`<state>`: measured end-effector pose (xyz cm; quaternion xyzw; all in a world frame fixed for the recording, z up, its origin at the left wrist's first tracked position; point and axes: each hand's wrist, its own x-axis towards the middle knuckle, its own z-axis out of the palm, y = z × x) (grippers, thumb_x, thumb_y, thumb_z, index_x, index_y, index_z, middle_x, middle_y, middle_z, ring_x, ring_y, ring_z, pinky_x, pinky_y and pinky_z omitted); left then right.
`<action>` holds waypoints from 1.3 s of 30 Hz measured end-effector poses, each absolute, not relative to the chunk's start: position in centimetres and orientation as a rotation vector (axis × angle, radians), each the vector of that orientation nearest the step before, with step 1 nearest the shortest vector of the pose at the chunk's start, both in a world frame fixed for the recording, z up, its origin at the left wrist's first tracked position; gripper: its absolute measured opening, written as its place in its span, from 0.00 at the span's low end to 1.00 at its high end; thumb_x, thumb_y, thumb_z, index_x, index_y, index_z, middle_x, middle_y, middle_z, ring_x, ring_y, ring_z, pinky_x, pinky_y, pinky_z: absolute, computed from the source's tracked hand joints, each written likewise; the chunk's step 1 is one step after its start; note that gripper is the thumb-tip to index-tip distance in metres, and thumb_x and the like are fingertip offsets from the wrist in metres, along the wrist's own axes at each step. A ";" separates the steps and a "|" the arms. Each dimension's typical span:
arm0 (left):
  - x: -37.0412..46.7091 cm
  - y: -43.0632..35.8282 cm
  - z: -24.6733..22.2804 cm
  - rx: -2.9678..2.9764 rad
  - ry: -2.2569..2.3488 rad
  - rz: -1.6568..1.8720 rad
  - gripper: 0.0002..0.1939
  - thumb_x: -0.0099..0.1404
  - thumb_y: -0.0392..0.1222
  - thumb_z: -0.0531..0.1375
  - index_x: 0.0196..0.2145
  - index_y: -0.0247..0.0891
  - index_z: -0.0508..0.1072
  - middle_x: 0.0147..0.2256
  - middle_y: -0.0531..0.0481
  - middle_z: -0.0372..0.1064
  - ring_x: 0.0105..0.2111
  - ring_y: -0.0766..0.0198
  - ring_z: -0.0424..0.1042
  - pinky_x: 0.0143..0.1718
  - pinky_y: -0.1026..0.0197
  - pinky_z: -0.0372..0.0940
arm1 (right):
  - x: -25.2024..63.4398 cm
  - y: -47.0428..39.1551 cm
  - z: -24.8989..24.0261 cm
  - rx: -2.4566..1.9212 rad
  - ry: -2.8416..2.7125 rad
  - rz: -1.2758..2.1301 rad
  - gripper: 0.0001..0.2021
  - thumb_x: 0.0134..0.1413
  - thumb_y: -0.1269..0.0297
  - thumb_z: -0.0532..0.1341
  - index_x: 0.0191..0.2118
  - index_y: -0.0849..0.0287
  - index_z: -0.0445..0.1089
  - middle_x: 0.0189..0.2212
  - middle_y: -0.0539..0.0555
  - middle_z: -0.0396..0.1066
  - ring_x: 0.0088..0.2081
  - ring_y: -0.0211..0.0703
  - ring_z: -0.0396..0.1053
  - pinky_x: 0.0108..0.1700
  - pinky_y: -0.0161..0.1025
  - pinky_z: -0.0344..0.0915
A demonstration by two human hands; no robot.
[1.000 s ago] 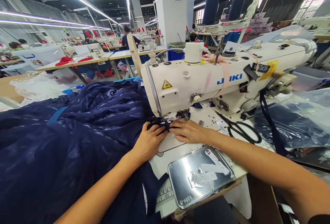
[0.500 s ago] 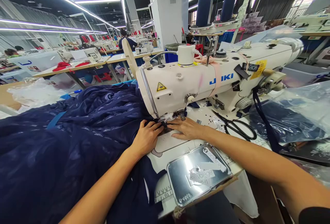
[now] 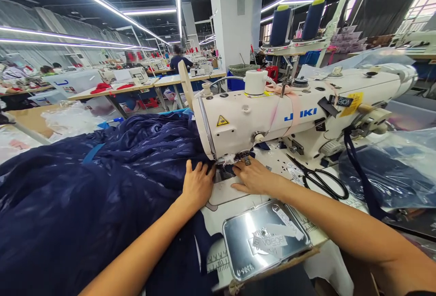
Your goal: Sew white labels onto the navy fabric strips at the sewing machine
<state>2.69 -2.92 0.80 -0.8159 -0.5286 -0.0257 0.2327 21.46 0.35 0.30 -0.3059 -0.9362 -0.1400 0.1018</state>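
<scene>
My left hand (image 3: 198, 183) lies palm down on navy fabric (image 3: 153, 164), just left of the needle area of a white sewing machine (image 3: 245, 114). Its fingers are spread, their tips pressing the cloth. On the other side of the needle, my right hand (image 3: 256, 177) reaches in with fingers stretched out and thumb apart. Some of its fingers pass behind the spring under the machine head, and their tips are hidden. A dark strip of cloth runs between both hands under the presser foot. The needle itself is too small to make out.
A shiny metal tin lid (image 3: 267, 241) with white labels lies at the front edge. Black scissors (image 3: 323, 182) rest right of my forearm, beside bagged navy cloth (image 3: 384, 168). Navy thread cones (image 3: 279, 25) stand behind the machine. Other people sit at far tables.
The view has turned slightly left and up, so everything appears farther right and lower. My hands have come a little apart at the needle; the left fingers are more spread.
</scene>
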 end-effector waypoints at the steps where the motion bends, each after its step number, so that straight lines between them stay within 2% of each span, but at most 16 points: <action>1: 2.4 -2.5 0.7 -2.270 -1.438 -0.082 0.16 0.58 0.33 0.52 0.44 0.35 0.69 0.37 0.40 0.69 0.41 0.49 0.63 0.45 0.40 0.50 | 21.6 0.1 0.4 -0.900 -2.781 -0.408 0.18 0.52 0.57 0.55 0.37 0.71 0.70 0.38 0.66 0.68 0.42 0.53 0.64 0.47 0.48 0.55; 4: 1.9 -1.4 0.6 -2.330 -1.398 -0.088 0.14 0.58 0.34 0.52 0.42 0.36 0.71 0.36 0.41 0.70 0.40 0.50 0.64 0.46 0.38 0.50 | 21.8 -0.3 0.5 -0.896 -2.846 -0.363 0.11 0.49 0.67 0.56 0.36 0.70 0.70 0.38 0.64 0.67 0.41 0.50 0.64 0.47 0.45 0.56; 7: 1.8 -1.1 0.5 -2.335 -1.381 -0.103 0.14 0.58 0.34 0.52 0.40 0.36 0.71 0.35 0.42 0.70 0.39 0.50 0.65 0.45 0.38 0.52 | 21.9 -0.3 0.4 -0.893 -2.906 -0.322 0.12 0.47 0.72 0.56 0.39 0.70 0.69 0.39 0.63 0.66 0.42 0.49 0.64 0.45 0.42 0.57; 12: 1.9 -1.0 0.5 -2.338 -1.357 -0.119 0.13 0.57 0.34 0.52 0.38 0.36 0.72 0.33 0.42 0.70 0.39 0.50 0.65 0.45 0.38 0.53 | 21.9 0.1 0.2 -0.839 -2.901 -0.383 0.10 0.52 0.77 0.51 0.34 0.68 0.69 0.35 0.61 0.66 0.37 0.45 0.64 0.44 0.42 0.57; 15: 1.9 -1.0 0.4 -2.340 -1.344 -0.124 0.13 0.57 0.33 0.52 0.38 0.36 0.71 0.33 0.42 0.70 0.39 0.50 0.65 0.45 0.38 0.52 | 21.9 0.2 0.1 -0.803 -2.887 -0.409 0.10 0.52 0.77 0.51 0.32 0.67 0.69 0.33 0.59 0.66 0.36 0.45 0.64 0.45 0.43 0.56; 28: 2.1 -0.9 0.6 -2.347 -1.372 -0.085 0.14 0.57 0.34 0.51 0.40 0.37 0.71 0.34 0.42 0.70 0.39 0.50 0.65 0.46 0.39 0.51 | 21.2 -0.4 0.0 -0.826 -2.867 -0.424 0.10 0.52 0.77 0.50 0.30 0.65 0.68 0.32 0.61 0.65 0.35 0.46 0.63 0.36 0.41 0.58; 39: 2.3 0.0 0.6 -2.379 -1.401 -0.129 0.12 0.58 0.32 0.50 0.34 0.36 0.72 0.32 0.42 0.71 0.38 0.51 0.67 0.45 0.38 0.52 | 20.2 -1.2 -0.2 -0.910 -2.859 -0.451 0.10 0.52 0.79 0.50 0.32 0.67 0.68 0.33 0.62 0.65 0.37 0.49 0.62 0.38 0.43 0.59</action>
